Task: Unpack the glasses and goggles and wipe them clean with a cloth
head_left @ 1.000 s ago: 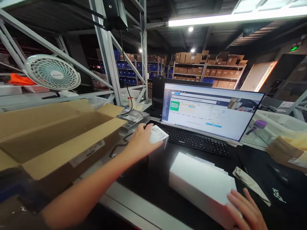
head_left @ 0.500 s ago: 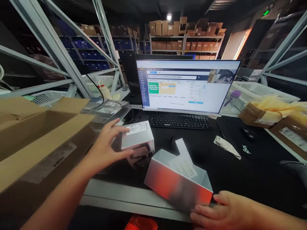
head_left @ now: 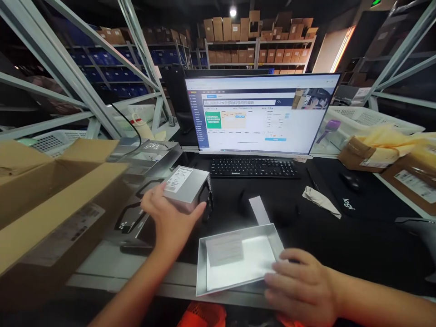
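A silver-grey carton with a white printed label on top stands left of centre. My left hand grips it, thumb on the near right side, fingers along the left. An open, shallow grey-white box lies at the table's front edge, opening upward, with a pale printed slip inside. My right hand, slightly blurred, is closed on its right end. A white paper strip lies just behind it. Black outlined shapes show left of my left hand; I cannot tell whether they are printed or loose.
A large open cardboard box stands at left. Behind are a keyboard and a lit monitor. At right are a crumpled white cloth, a mouse and parcels. Metal struts frame the desk.
The open box has tipped so its inside faces up toward me. My left hand has gone from resting on the carton to gripping it, and the carton has shifted slightly and turned.
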`<state>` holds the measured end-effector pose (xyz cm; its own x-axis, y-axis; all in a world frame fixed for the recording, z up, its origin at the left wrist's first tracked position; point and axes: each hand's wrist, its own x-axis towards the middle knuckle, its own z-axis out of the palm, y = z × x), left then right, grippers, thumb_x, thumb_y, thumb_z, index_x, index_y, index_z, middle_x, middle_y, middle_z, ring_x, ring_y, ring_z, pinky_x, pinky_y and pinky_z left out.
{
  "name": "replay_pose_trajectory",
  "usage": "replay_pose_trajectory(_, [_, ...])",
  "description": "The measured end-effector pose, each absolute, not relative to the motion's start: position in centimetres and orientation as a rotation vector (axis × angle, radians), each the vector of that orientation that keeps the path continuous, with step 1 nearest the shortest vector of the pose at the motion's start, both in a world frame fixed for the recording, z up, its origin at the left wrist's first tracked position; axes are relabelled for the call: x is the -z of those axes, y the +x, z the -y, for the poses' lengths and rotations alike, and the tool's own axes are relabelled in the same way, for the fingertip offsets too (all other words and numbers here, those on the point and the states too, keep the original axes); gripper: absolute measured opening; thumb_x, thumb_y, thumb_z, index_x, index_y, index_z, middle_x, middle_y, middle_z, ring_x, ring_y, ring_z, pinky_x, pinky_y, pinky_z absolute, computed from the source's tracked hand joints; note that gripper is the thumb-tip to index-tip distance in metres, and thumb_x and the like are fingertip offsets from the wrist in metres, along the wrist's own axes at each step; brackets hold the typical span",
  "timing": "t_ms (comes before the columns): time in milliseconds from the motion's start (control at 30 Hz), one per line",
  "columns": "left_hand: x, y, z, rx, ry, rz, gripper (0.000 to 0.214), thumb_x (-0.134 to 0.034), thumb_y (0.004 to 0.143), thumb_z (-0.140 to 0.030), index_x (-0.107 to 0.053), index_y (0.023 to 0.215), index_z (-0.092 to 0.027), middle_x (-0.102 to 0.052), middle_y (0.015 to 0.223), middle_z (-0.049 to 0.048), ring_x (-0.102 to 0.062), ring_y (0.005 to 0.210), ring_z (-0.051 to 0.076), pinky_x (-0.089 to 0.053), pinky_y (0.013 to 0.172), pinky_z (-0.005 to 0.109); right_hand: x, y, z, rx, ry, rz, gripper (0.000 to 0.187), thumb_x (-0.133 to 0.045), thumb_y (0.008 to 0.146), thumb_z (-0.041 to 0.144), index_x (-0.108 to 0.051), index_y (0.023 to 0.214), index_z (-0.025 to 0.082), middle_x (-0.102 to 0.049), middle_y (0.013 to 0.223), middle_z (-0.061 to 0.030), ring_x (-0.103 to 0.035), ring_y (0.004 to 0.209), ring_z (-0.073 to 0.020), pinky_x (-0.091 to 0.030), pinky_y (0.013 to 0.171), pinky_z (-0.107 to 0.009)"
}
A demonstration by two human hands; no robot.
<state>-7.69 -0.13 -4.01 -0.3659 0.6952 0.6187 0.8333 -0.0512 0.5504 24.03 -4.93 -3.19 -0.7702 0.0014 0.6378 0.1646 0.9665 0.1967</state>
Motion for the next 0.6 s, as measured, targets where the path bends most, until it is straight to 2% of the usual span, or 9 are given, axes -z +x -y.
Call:
replay_pose_trajectory(67, [4.1, -7.8, 0.4, 1.327, -1.711, 2.041, 0.104, -0.077, 0.074, -0.042, -0.014, 0.152, -0.015, -0.012, 0.152, 0.0229, -0.016, 0.148, 0.042, -0.027, 0.121, 0.061, 1.8, 23.9, 3.3, 0.244, -0.326, 2.353, 0.027, -0.056, 0.092, 0.013, -0.07, 0.115, 0.017, -0.074, 0.107, -0.0079, -0.066, 0.101, -0.0206, -0.055, 0.087, -0.038])
replay_pose_trajectory(167, [4.7, -8.6, 2.1, 1.282, -1.667, 1.876, 0.102, -0.063, 0.081, -0.061, -0.008, 0.156, -0.018, 0.0, 0.157, 0.0208, -0.014, 0.149, 0.044, -0.027, 0.119, 0.064, 0.5, 23.7, -0.8, 0.064, -0.711, 2.347, 0.033, -0.052, 0.094, 0.011, -0.063, 0.124, 0.019, -0.071, 0.109, -0.01, -0.067, 0.094, -0.0202, -0.057, 0.082, -0.037])
replay_pose_trajectory(233, [5.5, -9.2, 4.2, 1.318, -1.694, 1.538, 0.09, -0.047, 0.083, -0.074, -0.019, 0.154, -0.028, -0.007, 0.159, 0.0137, -0.023, 0.146, 0.044, -0.033, 0.115, 0.065, 0.8, 23.4, -3.8, -0.105, -0.905, 2.374, 0.04, -0.058, 0.093, 0.015, -0.057, 0.133, 0.021, -0.068, 0.117, -0.0099, -0.067, 0.09, -0.0187, -0.059, 0.081, -0.036])
replay_pose_trajectory(267, [6.0, -9.3, 5.4, 1.331, -1.785, 1.339, 0.082, -0.042, 0.083, -0.077, -0.028, 0.15, -0.033, -0.017, 0.158, 0.0109, -0.03, 0.143, 0.043, -0.037, 0.112, 0.065, 1.1, 23.2, -5.1, -0.166, -0.971, 2.413, 0.046, -0.062, 0.091, 0.017, -0.055, 0.136, 0.021, -0.066, 0.121, -0.0101, -0.068, 0.09, -0.0187, -0.059, 0.08, -0.036])
replay_pose_trajectory(333, [7.0, -9.2, 7.8, 1.238, -2.222, 1.097, 0.068, -0.048, 0.085, -0.069, -0.042, 0.142, -0.032, -0.034, 0.153, 0.0118, -0.044, 0.135, 0.04, -0.045, 0.107, 0.063, 1.9, 22.6, -6.9, -0.21, -1.054, 2.537, 0.042, -0.067, 0.087, 0.017, -0.061, 0.128, 0.021, -0.068, 0.116, -0.008, -0.069, 0.087, -0.0195, -0.059, 0.075, -0.034])
replay_pose_trajectory(400, [8.0, -8.8, 9.7, 1.071, -2.589, 1.083, 0.049, -0.063, 0.086, -0.043, -0.052, 0.13, -0.026, -0.045, 0.147, 0.015, -0.05, 0.131, 0.036, -0.047, 0.108, 0.059, 2.1, 22.1, -7.3, -0.178, -1.066, 2.599, 0.02, -0.062, 0.089, 0.014, -0.069, 0.106, 0.021, -0.071, 0.101, -0.0048, -0.069, 0.083, -0.0198, -0.057, 0.069, -0.032])
replay_pose_trajectory(467, [8.8, -8.2, 10.7, 1.011, -2.724, 1.17, 0.031, -0.066, 0.084, -0.02, -0.058, 0.114, -0.023, -0.054, 0.141, 0.0152, -0.051, 0.132, 0.033, -0.044, 0.113, 0.058, 1.4, 21.8, -6.5, -0.136, -0.965, 2.459, 0.016, -0.055, 0.093, 0.012, -0.068, 0.092, 0.021, -0.07, 0.09, -0.0037, -0.068, 0.079, -0.0182, -0.054, 0.068, -0.03])
replay_pose_trajectory(533, [9.4, -7.7, 10.9, 1.033, -2.733, 1.255, 0.016, -0.064, 0.087, -0.012, -0.06, 0.099, -0.022, -0.058, 0.138, 0.0137, -0.051, 0.134, 0.03, -0.042, 0.116, 0.057, 0.1, 21.6, -4.9, -0.152, -0.771, 2.26, 0.014, -0.054, 0.094, 0.012, -0.064, 0.095, 0.021, -0.07, 0.091, -0.0047, -0.067, 0.082, -0.0169, -0.055, 0.072, -0.029])
replay_pose_trajectory(600, [9.5, -7.4, 10.7, 1.042, -2.723, 1.318, 0.008, -0.063, 0.089, -0.014, -0.059, 0.088, -0.02, -0.056, 0.14, 0.0138, -0.049, 0.136, 0.031, -0.044, 0.115, 0.054, -1.2, 21.4, -3.2, -0.257, -0.522, 2.252, 0.015, -0.054, 0.092, 0.01, -0.062, 0.098, 0.021, -0.071, 0.092, -0.0049, -0.068, 0.087, -0.0157, -0.056, 0.076, -0.028])
